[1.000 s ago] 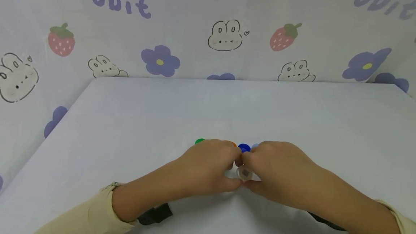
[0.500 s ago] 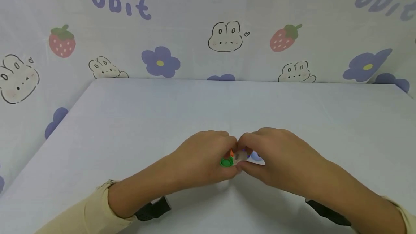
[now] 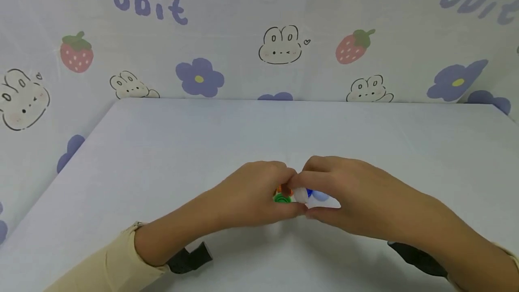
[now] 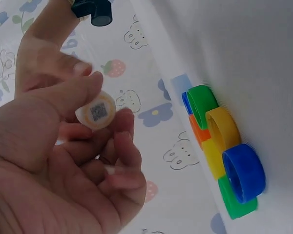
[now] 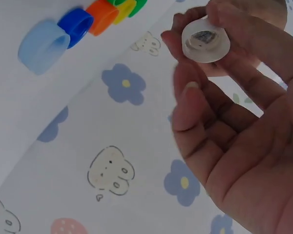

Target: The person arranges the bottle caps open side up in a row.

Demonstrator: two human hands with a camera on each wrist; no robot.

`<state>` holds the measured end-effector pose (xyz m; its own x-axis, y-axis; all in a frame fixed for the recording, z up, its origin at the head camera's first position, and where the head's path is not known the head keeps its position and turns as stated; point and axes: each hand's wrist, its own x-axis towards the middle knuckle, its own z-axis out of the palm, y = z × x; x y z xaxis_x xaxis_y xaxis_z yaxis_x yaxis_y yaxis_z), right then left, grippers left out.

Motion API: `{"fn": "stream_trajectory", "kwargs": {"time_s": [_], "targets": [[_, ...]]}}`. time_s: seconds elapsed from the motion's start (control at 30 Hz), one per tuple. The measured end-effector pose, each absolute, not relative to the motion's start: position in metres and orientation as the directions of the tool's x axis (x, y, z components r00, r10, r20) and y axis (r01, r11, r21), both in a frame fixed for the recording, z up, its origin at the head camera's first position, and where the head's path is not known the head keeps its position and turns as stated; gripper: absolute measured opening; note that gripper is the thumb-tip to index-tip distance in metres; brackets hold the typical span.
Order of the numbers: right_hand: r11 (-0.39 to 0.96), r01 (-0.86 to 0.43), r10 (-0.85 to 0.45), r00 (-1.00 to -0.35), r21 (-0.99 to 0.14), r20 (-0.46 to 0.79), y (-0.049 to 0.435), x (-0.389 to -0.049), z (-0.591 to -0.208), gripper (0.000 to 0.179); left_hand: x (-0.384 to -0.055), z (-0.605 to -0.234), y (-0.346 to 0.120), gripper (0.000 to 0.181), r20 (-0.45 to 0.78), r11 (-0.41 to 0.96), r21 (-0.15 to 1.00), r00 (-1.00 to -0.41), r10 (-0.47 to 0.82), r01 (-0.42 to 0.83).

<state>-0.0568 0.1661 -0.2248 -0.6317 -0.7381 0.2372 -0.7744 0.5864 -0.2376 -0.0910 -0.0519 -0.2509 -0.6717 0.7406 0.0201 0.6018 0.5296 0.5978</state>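
A small whitish translucent bottle cap (image 3: 300, 195) is between the hands, above the table. A square code pattern shows on the cap (image 4: 97, 112) in the left wrist view. My left hand (image 3: 247, 197) pinches it between thumb and fingers. My right hand (image 3: 357, 193) is close around it, thumb and fingers spread in a wide curve; in the right wrist view its thumb tip overlaps the rim of the cap (image 5: 205, 41). Past the hands stand a green cap (image 3: 282, 198), an orange cap (image 5: 102, 17), a dark blue cap (image 5: 75, 27) and a light blue cap (image 5: 44, 46), partly hidden in the head view.
The left wrist view shows the coloured caps clustered on the white table (image 3: 182, 148), among them a yellow cap (image 4: 223, 127) and a nearer blue cap (image 4: 244, 171). A printed rabbit-and-flower cloth (image 3: 243, 26) hangs behind. Dark straps (image 3: 190, 258) sit at the wrists.
Both hands have risen slightly and moved away from the body with the whitish cap. My right hand's fingers have spread wider over the last half second, while my left keeps hold of the cap.
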Motion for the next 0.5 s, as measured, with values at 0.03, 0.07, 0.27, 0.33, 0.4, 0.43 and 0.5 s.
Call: {"fn": "stream_trajectory", "kwargs": {"time_s": [0.03, 0.07, 0.27, 0.33, 0.4, 0.43, 0.5], "targets": [[0.583, -0.783, -0.747, -0.622, -0.217, 0.234, 0.1667, -0.0571, -0.2250, 0.044, -0.0930, -0.2509, -0.0528, 0.016, -0.005, 0.513, 0.638, -0.662, 0.749, 0.575], [0.579, -0.790, -0.754, -0.613, -0.200, 0.236, 0.1669, -0.0573, -0.2254, 0.047, -0.0952, -0.2509, -0.0537, 0.014, -0.026, 0.492, 0.675, -0.649, 0.760, 0.550], [0.554, -0.818, -0.763, -0.573, -0.153, 0.299, 0.1642, -0.0592, -0.2303, 0.047, -0.1018, -0.2500, -0.0570, 0.012, -0.097, 0.457, 0.758, -0.612, 0.785, 0.466], [0.557, -0.815, -0.757, -0.577, -0.160, 0.307, 0.1637, -0.0592, -0.2318, 0.047, -0.1010, -0.2500, -0.0565, 0.012, -0.098, 0.484, 0.743, -0.641, 0.761, 0.462], [0.568, -0.804, -0.744, -0.593, -0.177, 0.308, 0.1639, -0.0589, -0.2330, 0.046, -0.0987, -0.2499, -0.0558, 0.014, -0.066, 0.504, 0.720, -0.676, 0.734, 0.477], [0.578, -0.795, -0.735, -0.605, -0.183, 0.307, 0.1639, -0.0588, -0.2336, 0.045, -0.0976, -0.2502, -0.0554, 0.016, -0.042, 0.511, 0.708, -0.692, 0.720, 0.488], [0.600, -0.778, -0.718, -0.627, -0.186, 0.304, 0.1643, -0.0585, -0.2345, 0.045, -0.0950, -0.2504, -0.0543, 0.020, 0.009, 0.517, 0.687, -0.718, 0.696, 0.511]]}}
